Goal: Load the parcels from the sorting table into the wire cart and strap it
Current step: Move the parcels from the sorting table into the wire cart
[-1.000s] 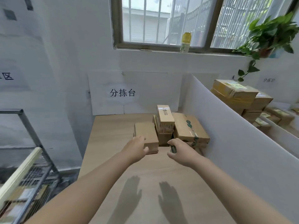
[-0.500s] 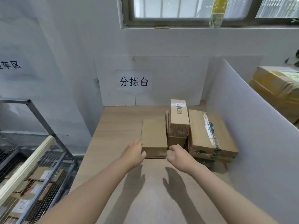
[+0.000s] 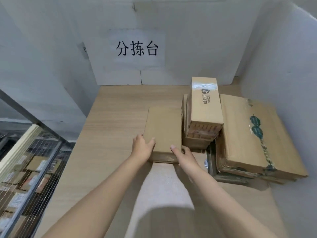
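Fingers (image 3: 185, 149): curled round the plain parcel's (image 3: 163, 126) near corners, thumbs on top; left hand (image 3: 143, 149), right hand (image 3: 185, 157).
Parcel position: flat on the sorting table (image 3: 111, 131), stretching toward 12 o'clock from both hands.
Stacked parcels (image 3: 205, 107): just beside it at 3 o'clock.
Wire cart (image 3: 34, 160): at 8 o'clock.

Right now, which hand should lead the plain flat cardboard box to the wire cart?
Left, probably. Left hand and right hand both grip the near end of the plain flat cardboard box, but the wire cart stands beside the wooden table on the left hand's side.
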### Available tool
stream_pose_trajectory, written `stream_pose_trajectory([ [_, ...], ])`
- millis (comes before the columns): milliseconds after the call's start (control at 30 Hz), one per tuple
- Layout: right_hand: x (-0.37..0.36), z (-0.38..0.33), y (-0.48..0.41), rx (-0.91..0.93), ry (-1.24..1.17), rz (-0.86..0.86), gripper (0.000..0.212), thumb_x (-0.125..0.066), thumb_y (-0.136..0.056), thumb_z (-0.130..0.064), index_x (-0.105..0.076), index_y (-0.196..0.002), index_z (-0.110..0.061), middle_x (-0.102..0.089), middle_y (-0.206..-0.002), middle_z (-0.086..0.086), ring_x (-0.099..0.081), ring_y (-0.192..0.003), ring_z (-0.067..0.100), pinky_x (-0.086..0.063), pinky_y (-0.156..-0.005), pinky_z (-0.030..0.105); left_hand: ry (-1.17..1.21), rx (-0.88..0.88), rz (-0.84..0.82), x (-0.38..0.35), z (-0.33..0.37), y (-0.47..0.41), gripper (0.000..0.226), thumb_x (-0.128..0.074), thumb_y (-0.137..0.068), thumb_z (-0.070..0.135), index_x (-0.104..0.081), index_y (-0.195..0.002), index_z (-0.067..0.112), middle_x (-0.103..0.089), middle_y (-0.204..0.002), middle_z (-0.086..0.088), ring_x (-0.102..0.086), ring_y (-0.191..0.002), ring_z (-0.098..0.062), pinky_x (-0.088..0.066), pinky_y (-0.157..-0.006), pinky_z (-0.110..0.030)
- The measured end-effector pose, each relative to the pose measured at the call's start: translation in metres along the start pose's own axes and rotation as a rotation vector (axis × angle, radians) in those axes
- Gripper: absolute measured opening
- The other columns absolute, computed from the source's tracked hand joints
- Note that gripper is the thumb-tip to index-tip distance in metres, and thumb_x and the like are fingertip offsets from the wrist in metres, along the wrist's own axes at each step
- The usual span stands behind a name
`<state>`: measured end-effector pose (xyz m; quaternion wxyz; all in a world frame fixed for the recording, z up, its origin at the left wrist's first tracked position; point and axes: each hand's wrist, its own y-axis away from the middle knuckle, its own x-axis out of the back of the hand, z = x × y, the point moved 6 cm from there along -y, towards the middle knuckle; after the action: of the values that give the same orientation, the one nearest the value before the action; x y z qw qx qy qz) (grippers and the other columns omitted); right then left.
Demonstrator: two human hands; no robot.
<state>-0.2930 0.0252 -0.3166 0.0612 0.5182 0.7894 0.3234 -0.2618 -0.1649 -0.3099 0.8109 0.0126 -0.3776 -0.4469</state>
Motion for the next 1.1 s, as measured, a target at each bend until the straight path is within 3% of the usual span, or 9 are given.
stream_pose_trajectory([
  [167, -0.011, 0.018, -0.008, 0.009, -0.166, -0.042, 0.069, -0.058, -0.089, -0.058, -0.039, -0.147, -0.026, -0.047, -0.143, -0.015, -0.044, -0.131, 0.009, -0.032, -0.108, 0.028, 0.276, 0.058, -0.038, -0.003, -0.021, 0.004, 0.049, -0.065, -0.091, 0.046, -0.056, -0.126, 0.014, -0.064, -0.114, 0.004, -0.06, -0.102, -0.013, -0.04, -0.084, -0.023],
  [267, -0.015, 0.027, 0.007, 0.039, -0.091, -0.068, 0.038, -0.057, -0.093, -0.053, -0.047, -0.126, -0.036, -0.055, -0.119, -0.027, -0.05, -0.118, 0.003, -0.034, -0.099, 0.022, 0.328, 0.093, -0.003, 0.006, -0.037, 0.027, 0.045, -0.07, -0.086, 0.045, -0.057, -0.117, 0.014, -0.065, -0.106, 0.005, -0.06, -0.088, -0.004, -0.043, -0.071, -0.017],
  [400, -0.027, 0.043, 0.048, 0.054, 0.018, -0.155, 0.038, -0.061, -0.092, -0.048, -0.057, -0.123, -0.027, -0.065, -0.11, -0.021, -0.06, -0.101, -0.006, -0.044, -0.088, 0.017, 0.363, 0.163, -0.006, 0.026, -0.072, 0.077, 0.043, -0.074, -0.085, 0.04, -0.058, -0.112, 0.013, -0.064, -0.1, 0.006, -0.058, -0.083, 0.002, -0.041, -0.062, -0.008],
  [533, -0.037, 0.037, 0.09, 0.059, 0.053, -0.182, 0.039, -0.061, -0.09, -0.052, -0.06, -0.117, -0.023, -0.067, -0.103, -0.011, -0.064, -0.088, 0.003, -0.049, -0.078, 0.024, 0.382, 0.148, 0.019, 0.057, -0.08, 0.121, 0.045, -0.075, -0.082, 0.046, -0.058, -0.11, 0.015, -0.065, -0.105, 0.001, -0.062, -0.088, -0.008, -0.046, -0.07, -0.022],
  [700, -0.039, -0.001, 0.164, 0.223, 0.015, -0.197, 0.046, -0.059, -0.092, -0.051, -0.051, -0.127, -0.024, -0.062, -0.119, -0.012, -0.059, -0.106, 0.002, -0.045, -0.081, 0.023, 0.505, -0.004, 0.142, 0.11, -0.054, 0.192, 0.05, -0.078, -0.08, 0.043, -0.055, -0.116, 0.016, -0.066, -0.112, 0.004, -0.061, -0.105, -0.006, -0.049, -0.092, -0.027],
  [833, -0.031, -0.035, 0.228, 0.378, -0.056, -0.184, 0.039, -0.061, -0.092, -0.048, -0.051, -0.123, -0.026, -0.061, -0.118, -0.014, -0.057, -0.098, -0.009, -0.044, -0.077, 0.013, 0.591, -0.151, 0.226, 0.153, -0.026, 0.25, 0.049, -0.08, -0.079, 0.04, -0.057, -0.115, 0.016, -0.068, -0.113, 0.002, -0.064, -0.107, -0.009, -0.051, -0.094, -0.028],
  [933, -0.021, -0.056, 0.269, 0.479, -0.114, -0.155, 0.026, -0.057, -0.097, -0.039, -0.04, -0.115, -0.032, -0.05, -0.102, -0.023, -0.055, -0.084, -0.017, -0.045, -0.068, 0.007, 0.703, -0.259, 0.25, 0.174, -0.005, 0.299, 0.043, -0.079, -0.082, 0.029, -0.056, -0.117, 0.016, -0.068, -0.112, 0.006, -0.065, -0.103, -0.002, -0.053, -0.082, -0.016],
  [967, -0.017, -0.061, 0.28, 0.508, -0.139, -0.137, 0.027, -0.055, -0.097, -0.041, -0.039, -0.118, -0.033, -0.051, -0.103, -0.021, -0.056, -0.089, -0.014, -0.047, -0.073, 0.009, 0.731, -0.288, 0.253, 0.177, -0.002, 0.314, 0.041, -0.078, -0.083, 0.027, -0.055, -0.116, 0.018, -0.067, -0.112, 0.008, -0.065, -0.101, 0.002, -0.052, -0.078, -0.012],
  [1100, 0.0, -0.064, 0.317, 0.544, -0.228, -0.067, 0.043, -0.034, -0.093, -0.068, -0.047, -0.109, -0.03, -0.061, -0.109, -0.008, -0.058, -0.106, 0.011, -0.046, -0.102, 0.046, 0.788, -0.356, 0.219, 0.178, -0.005, 0.359, 0.04, -0.076, -0.084, 0.027, -0.053, -0.116, 0.021, -0.066, -0.115, 0.01, -0.065, -0.102, 0.005, -0.051, -0.078, -0.013],
])
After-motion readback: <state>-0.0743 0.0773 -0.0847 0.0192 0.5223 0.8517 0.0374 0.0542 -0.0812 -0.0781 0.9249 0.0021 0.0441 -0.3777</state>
